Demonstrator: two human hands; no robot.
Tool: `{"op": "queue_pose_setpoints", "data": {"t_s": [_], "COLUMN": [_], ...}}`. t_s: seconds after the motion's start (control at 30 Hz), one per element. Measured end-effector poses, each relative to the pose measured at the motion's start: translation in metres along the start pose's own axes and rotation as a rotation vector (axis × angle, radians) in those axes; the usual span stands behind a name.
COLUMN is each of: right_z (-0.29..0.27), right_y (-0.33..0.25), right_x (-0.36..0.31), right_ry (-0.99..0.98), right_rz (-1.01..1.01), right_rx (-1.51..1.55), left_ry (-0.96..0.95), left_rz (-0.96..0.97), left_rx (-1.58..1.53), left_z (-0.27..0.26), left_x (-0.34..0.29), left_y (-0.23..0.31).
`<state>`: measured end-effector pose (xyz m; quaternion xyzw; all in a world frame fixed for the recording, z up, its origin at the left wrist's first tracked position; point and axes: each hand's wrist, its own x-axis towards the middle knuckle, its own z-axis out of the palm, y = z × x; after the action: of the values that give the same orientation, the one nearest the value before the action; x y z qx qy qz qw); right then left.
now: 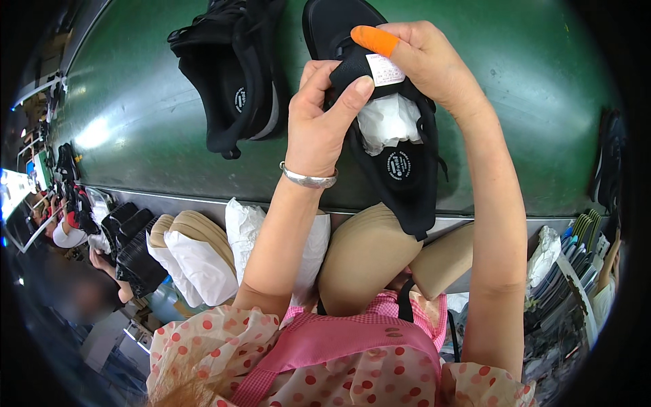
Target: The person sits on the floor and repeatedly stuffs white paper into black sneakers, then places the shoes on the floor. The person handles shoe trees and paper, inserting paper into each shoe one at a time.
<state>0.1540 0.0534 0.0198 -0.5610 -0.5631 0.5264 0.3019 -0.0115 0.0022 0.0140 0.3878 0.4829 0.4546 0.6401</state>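
A black sneaker (400, 169) is held up over the edge of the green conveyor belt (149, 115), with white crumpled paper (388, 121) stuffed in its opening. My left hand (319, 122) pinches the shoe's tongue, a silver bracelet on the wrist. My right hand (424, 57) grips the tongue from the other side; its index finger wears an orange finger cot and lies above a white label on the tongue.
A second black sneaker (234, 74) lies on its side on the belt to the left. Below the belt edge stand tan and white shoe inserts (196, 254) and a white bag (241, 227). Another person (71, 230) works at far left. Stacked flat items (566, 271) sit at right.
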Motion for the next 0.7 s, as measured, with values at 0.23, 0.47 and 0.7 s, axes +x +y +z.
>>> {"op": "queue_pose_setpoints", "data": {"t_s": [0.23, 0.47, 0.7], "right_z": [0.0037, 0.0028, 0.0074], "right_y": [0.0036, 0.0, 0.0009], "right_x": [0.0026, 0.0048, 0.0064], "right_ry": [-0.016, -0.091, -0.076], "right_rz": [-0.024, 0.001, -0.033], "right_rx": [0.031, -0.01, -0.004], "left_ry": [0.014, 0.018, 0.032], "left_rz": [0.01, 0.016, 0.023], "left_rx": [-0.002, 0.0, 0.009], "left_z": [-0.0025, -0.0065, -0.0092], "left_x": [-0.0024, -0.0027, -0.0037], "left_y": [-0.0006, -0.0013, -0.0018]}}
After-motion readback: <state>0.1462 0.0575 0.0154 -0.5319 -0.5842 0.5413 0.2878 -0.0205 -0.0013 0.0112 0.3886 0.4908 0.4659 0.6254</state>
